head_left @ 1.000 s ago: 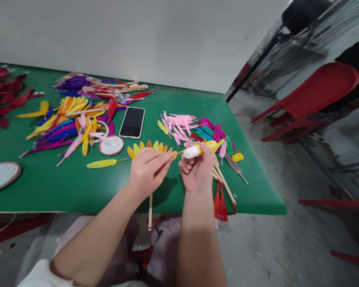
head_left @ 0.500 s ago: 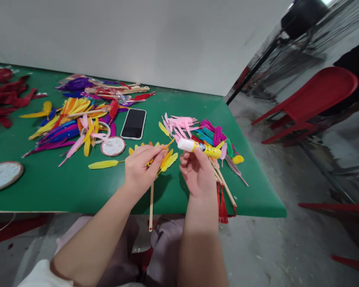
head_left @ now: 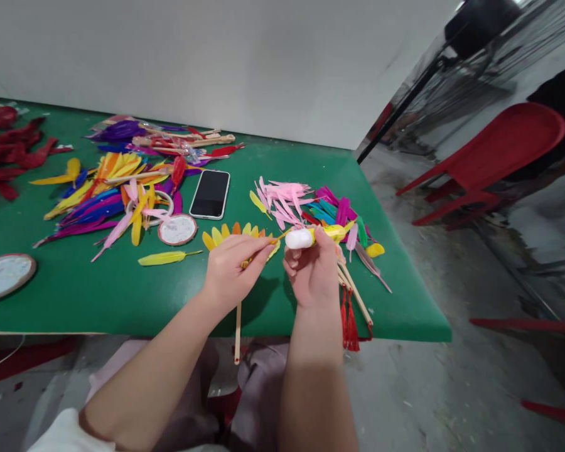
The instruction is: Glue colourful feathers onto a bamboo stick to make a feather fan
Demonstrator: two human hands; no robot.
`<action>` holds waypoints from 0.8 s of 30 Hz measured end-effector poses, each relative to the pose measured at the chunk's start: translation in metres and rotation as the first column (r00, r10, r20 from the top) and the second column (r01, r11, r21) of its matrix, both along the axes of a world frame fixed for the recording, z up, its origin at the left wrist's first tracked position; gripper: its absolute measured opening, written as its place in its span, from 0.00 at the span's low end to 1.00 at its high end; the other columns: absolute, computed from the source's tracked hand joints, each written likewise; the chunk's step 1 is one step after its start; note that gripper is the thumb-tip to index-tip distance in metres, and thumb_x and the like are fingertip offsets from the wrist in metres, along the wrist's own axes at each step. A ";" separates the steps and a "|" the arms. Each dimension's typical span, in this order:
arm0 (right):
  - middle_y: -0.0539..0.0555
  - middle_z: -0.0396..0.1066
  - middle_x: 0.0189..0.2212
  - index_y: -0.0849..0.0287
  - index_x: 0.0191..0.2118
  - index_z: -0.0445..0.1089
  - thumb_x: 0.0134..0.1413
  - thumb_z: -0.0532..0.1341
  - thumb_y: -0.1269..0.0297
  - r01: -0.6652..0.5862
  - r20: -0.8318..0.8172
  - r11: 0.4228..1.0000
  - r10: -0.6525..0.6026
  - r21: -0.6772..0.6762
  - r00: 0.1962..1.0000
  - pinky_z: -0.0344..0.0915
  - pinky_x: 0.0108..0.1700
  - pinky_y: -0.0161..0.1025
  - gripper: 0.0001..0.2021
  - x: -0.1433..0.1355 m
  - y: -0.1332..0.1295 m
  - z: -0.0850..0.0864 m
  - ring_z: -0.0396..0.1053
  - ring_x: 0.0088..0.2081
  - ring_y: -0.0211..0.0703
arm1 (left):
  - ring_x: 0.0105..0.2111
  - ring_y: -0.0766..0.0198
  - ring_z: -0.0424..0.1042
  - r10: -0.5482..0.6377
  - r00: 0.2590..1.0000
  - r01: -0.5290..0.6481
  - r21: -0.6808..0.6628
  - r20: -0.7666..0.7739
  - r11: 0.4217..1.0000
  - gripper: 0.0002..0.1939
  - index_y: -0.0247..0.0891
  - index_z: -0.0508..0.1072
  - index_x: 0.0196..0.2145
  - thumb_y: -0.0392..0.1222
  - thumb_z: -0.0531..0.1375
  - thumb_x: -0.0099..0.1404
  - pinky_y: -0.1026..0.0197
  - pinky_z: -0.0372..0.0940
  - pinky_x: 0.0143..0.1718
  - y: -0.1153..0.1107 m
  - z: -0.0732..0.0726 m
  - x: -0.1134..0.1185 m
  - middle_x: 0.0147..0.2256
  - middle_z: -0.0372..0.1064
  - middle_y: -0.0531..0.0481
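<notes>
My left hand (head_left: 235, 267) pinches a thin orange-yellow feather (head_left: 281, 237), with its quill pointing right. Most of that feather is hidden by the fingers. The quill's tip reaches close to the white end of a yellow glue stick (head_left: 299, 238); I cannot tell whether they touch. Wrapped around that stick is my right hand (head_left: 313, 270). Under my left hand lies a fan of yellow and orange feathers (head_left: 219, 236), partly covered, its wooden handle (head_left: 238, 333) jutting past the table's front edge. A single yellow feather (head_left: 162, 258) rests to the left.
Pink feathers (head_left: 285, 196) and mixed coloured ones lie beyond my right hand, with red-tasselled sticks (head_left: 355, 298) beside it. A phone (head_left: 210, 194), small round disc (head_left: 177, 230), larger disc (head_left: 4, 276) and feather piles (head_left: 98, 201) occupy the left. A red chair (head_left: 508, 157) stands right.
My left hand has shifted right, bringing the feather's quill nearer the glue stick. The glue stick has turned so its white end points more toward me.
</notes>
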State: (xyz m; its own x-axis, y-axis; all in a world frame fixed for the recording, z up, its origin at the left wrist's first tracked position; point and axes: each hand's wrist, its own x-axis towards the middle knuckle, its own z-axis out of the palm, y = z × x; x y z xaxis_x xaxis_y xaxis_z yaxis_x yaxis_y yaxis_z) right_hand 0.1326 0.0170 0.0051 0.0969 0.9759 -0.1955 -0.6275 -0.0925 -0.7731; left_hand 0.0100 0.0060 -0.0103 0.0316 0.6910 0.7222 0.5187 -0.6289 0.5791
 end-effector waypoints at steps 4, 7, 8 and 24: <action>0.43 0.57 0.09 0.59 0.22 0.61 0.41 0.59 0.54 -0.006 0.009 1.000 0.006 0.016 1.000 0.46 0.09 0.26 0.13 0.000 0.000 0.000 0.53 0.10 0.29 | 0.24 0.71 0.68 -0.031 0.999 0.032 -0.051 0.034 0.998 0.06 0.32 0.74 0.29 0.35 0.57 0.58 0.69 0.64 0.28 0.000 0.000 0.000 0.24 0.71 0.50; 0.43 0.57 0.08 0.59 0.22 0.61 0.41 0.59 0.54 -0.006 0.010 1.000 0.005 0.010 1.000 0.46 0.09 0.26 0.13 0.000 0.000 0.001 0.53 0.10 0.29 | 0.23 0.71 0.66 -0.075 0.995 0.080 -0.096 0.059 0.992 0.06 0.32 0.74 0.29 0.35 0.56 0.58 0.69 0.63 0.26 0.000 0.002 -0.001 0.22 0.70 0.50; 0.43 0.57 0.08 0.59 0.22 0.61 0.41 0.59 0.54 -0.003 0.010 1.000 0.003 0.006 1.000 0.46 0.09 0.26 0.13 0.000 0.000 0.001 0.53 0.10 0.29 | 0.23 0.71 0.66 -0.088 0.994 0.095 -0.107 0.068 0.990 0.06 0.33 0.74 0.29 0.35 0.56 0.58 0.69 0.62 0.26 0.000 0.002 -0.002 0.23 0.70 0.51; 0.43 0.57 0.08 0.58 0.23 0.60 0.39 0.60 0.55 0.013 0.008 1.000 -0.013 -0.020 1.000 0.46 0.10 0.26 0.13 -0.002 -0.001 0.002 0.53 0.11 0.30 | 0.24 0.70 0.67 -0.080 0.993 0.085 -0.052 0.087 0.995 0.06 0.34 0.73 0.28 0.35 0.56 0.58 0.67 0.62 0.27 -0.001 0.006 -0.010 0.22 0.70 0.51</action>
